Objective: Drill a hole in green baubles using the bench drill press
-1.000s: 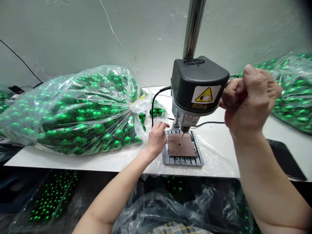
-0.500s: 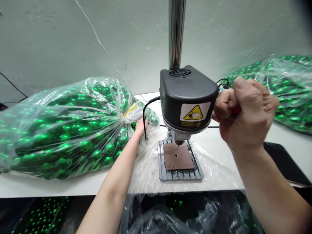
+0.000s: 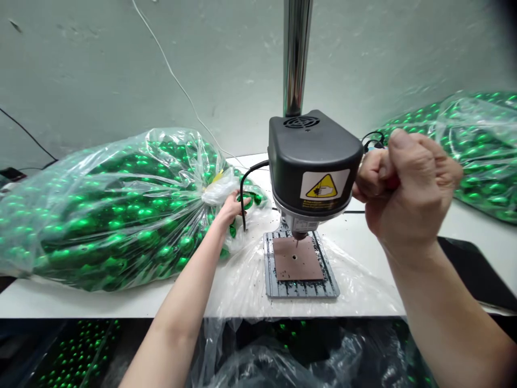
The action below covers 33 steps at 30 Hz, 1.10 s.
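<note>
My left hand (image 3: 230,208) reaches to the gathered mouth of a clear plastic bag (image 3: 121,215) full of shiny green balls. Its fingers are stretched out and apart against the loose green balls (image 3: 257,199) there; the fingertips are partly hidden. Closed in a fist, my right hand (image 3: 412,178) grips the handle of a small black drill press (image 3: 315,156); only a bit of red shows between the fingers. Below the chuck (image 3: 299,235), the thin bit stands over a brown square plate (image 3: 299,267) with a hole, lying on a grey slotted base (image 3: 301,291).
A second bag of green balls (image 3: 488,156) lies at the right rear. A black flat object (image 3: 472,269) rests on the white table (image 3: 363,258) by my right forearm. Clear plastic sheeting (image 3: 363,296) hangs over the front edge. A black cable (image 3: 242,188) loops beside the drill.
My left hand has shifted slightly and its fingers have spread, with more green balls showing at the bag's mouth. My right hand stays on the handle. The view has moved a little.
</note>
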Each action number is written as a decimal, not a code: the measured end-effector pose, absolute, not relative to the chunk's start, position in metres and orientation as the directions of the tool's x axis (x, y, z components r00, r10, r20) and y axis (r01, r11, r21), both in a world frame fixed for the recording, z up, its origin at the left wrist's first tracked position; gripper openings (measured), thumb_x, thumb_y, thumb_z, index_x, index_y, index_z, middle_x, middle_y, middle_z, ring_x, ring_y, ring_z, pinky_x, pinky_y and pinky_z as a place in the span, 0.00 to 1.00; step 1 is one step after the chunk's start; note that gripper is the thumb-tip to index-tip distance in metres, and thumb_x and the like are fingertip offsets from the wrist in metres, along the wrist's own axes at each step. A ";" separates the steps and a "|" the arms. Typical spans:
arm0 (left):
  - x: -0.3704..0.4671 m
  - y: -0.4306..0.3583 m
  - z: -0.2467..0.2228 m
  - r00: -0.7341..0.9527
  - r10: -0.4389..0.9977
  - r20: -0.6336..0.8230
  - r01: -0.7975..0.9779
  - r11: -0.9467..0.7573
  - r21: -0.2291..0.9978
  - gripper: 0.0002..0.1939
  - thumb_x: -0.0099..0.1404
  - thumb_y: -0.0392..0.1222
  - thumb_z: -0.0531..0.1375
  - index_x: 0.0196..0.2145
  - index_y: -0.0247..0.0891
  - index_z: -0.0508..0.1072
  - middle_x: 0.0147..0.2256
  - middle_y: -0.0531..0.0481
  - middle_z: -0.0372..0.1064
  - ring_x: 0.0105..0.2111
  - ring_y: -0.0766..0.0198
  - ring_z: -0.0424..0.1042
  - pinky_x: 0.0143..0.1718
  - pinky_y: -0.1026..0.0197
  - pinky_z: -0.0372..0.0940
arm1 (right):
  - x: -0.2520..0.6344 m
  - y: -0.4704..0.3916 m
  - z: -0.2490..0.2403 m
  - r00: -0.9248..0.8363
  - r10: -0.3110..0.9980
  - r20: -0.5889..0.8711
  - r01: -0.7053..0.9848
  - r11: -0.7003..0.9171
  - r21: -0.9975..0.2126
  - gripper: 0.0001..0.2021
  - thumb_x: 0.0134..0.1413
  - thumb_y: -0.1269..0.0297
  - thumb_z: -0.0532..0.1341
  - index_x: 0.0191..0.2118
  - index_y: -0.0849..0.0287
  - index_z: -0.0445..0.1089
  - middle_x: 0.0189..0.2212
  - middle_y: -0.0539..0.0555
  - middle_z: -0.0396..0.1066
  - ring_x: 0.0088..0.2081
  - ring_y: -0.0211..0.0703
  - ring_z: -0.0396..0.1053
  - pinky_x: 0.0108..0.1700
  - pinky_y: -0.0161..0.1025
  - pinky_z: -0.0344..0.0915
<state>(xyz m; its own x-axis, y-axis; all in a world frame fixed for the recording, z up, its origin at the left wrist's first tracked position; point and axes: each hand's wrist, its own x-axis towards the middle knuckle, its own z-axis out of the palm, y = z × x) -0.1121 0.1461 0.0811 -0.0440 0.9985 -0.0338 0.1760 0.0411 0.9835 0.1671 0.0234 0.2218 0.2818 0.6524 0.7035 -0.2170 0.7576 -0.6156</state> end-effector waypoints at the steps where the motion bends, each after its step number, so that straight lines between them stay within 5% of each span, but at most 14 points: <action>1: -0.115 0.134 0.087 -0.022 0.998 -0.055 0.164 0.058 0.985 0.30 0.53 0.45 0.74 0.52 0.36 0.74 0.30 0.51 0.71 0.25 0.64 0.70 0.31 0.59 0.71 | 0.167 0.024 0.222 0.283 0.652 0.704 -0.222 0.758 -0.613 0.20 0.62 0.64 0.61 0.19 0.56 0.58 0.13 0.44 0.51 0.15 0.31 0.51 0.14 0.36 0.47; 5: -0.123 0.082 0.107 -0.038 0.995 -0.095 -0.011 0.094 0.995 0.26 0.54 0.47 0.74 0.48 0.39 0.75 0.34 0.51 0.72 0.31 0.65 0.73 0.33 0.62 0.73 | 0.167 0.026 0.220 0.302 0.643 0.704 -0.237 0.765 -0.598 0.20 0.60 0.63 0.63 0.19 0.55 0.58 0.13 0.43 0.49 0.15 0.32 0.49 0.13 0.37 0.46; 11: -0.130 0.019 0.120 -0.375 0.923 -0.087 -0.468 -0.107 0.877 0.15 0.61 0.47 0.71 0.40 0.42 0.71 0.39 0.53 0.74 0.36 0.63 0.77 0.40 0.55 0.78 | 0.166 0.028 0.219 0.307 0.633 0.711 -0.257 0.774 -0.579 0.22 0.58 0.61 0.65 0.18 0.55 0.57 0.14 0.43 0.44 0.14 0.31 0.50 0.13 0.35 0.47; 13: -0.125 0.003 0.118 -0.289 0.930 -0.229 -0.592 0.014 0.806 0.12 0.67 0.49 0.66 0.42 0.40 0.73 0.41 0.48 0.77 0.39 0.60 0.79 0.41 0.56 0.77 | 0.166 0.028 0.219 0.303 0.624 0.720 -0.256 0.781 -0.569 0.22 0.59 0.61 0.65 0.19 0.55 0.56 0.14 0.42 0.44 0.14 0.30 0.50 0.13 0.34 0.47; 16: -0.108 -0.018 0.107 -0.071 0.922 -0.380 -0.688 0.230 0.688 0.20 0.70 0.58 0.62 0.42 0.35 0.76 0.42 0.40 0.78 0.40 0.59 0.79 0.38 0.60 0.76 | 0.166 0.029 0.219 0.310 0.607 0.732 -0.249 0.795 -0.553 0.23 0.60 0.61 0.66 0.19 0.56 0.56 0.13 0.42 0.46 0.14 0.29 0.50 0.13 0.34 0.47; 20: -0.083 -0.036 0.084 0.035 0.922 -0.385 -0.706 0.296 0.643 0.28 0.60 0.65 0.68 0.41 0.35 0.78 0.40 0.42 0.78 0.37 0.59 0.77 0.40 0.58 0.75 | 0.167 0.030 0.218 0.318 0.605 0.729 -0.250 0.796 -0.551 0.22 0.59 0.61 0.67 0.19 0.56 0.57 0.13 0.42 0.49 0.14 0.30 0.50 0.12 0.35 0.47; 25: -0.063 -0.039 0.071 0.083 0.936 -0.342 -0.672 0.306 0.674 0.21 0.55 0.45 0.76 0.43 0.39 0.76 0.43 0.48 0.78 0.39 0.61 0.77 0.46 0.56 0.75 | 0.169 0.032 0.219 0.314 0.602 0.734 -0.268 0.798 -0.539 0.23 0.57 0.57 0.69 0.19 0.55 0.58 0.13 0.42 0.50 0.14 0.30 0.49 0.12 0.35 0.48; 28: -0.058 -0.032 0.067 0.060 0.960 -0.275 -0.611 0.253 0.750 0.23 0.56 0.44 0.74 0.48 0.41 0.74 0.43 0.49 0.77 0.42 0.60 0.78 0.52 0.51 0.74 | 0.169 0.032 0.219 0.309 0.615 0.726 -0.282 0.788 -0.547 0.22 0.56 0.57 0.68 0.20 0.55 0.57 0.13 0.41 0.49 0.14 0.30 0.50 0.12 0.35 0.48; 33: -0.045 -0.022 0.049 -0.060 0.982 -0.180 -0.386 0.144 0.911 0.33 0.48 0.51 0.78 0.47 0.39 0.71 0.38 0.50 0.78 0.36 0.62 0.78 0.41 0.58 0.71 | 0.168 0.033 0.220 0.323 0.619 0.716 -0.304 0.784 -0.541 0.22 0.54 0.57 0.70 0.20 0.54 0.57 0.14 0.41 0.48 0.14 0.30 0.49 0.12 0.35 0.48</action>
<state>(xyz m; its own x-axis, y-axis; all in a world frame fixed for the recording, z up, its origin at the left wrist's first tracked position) -0.0447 -0.0216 0.0494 -0.0596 0.9819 -0.1800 -0.3862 0.1436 0.9112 0.1683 0.0331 0.2197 0.3227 0.6190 0.7160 -0.3044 0.7842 -0.5407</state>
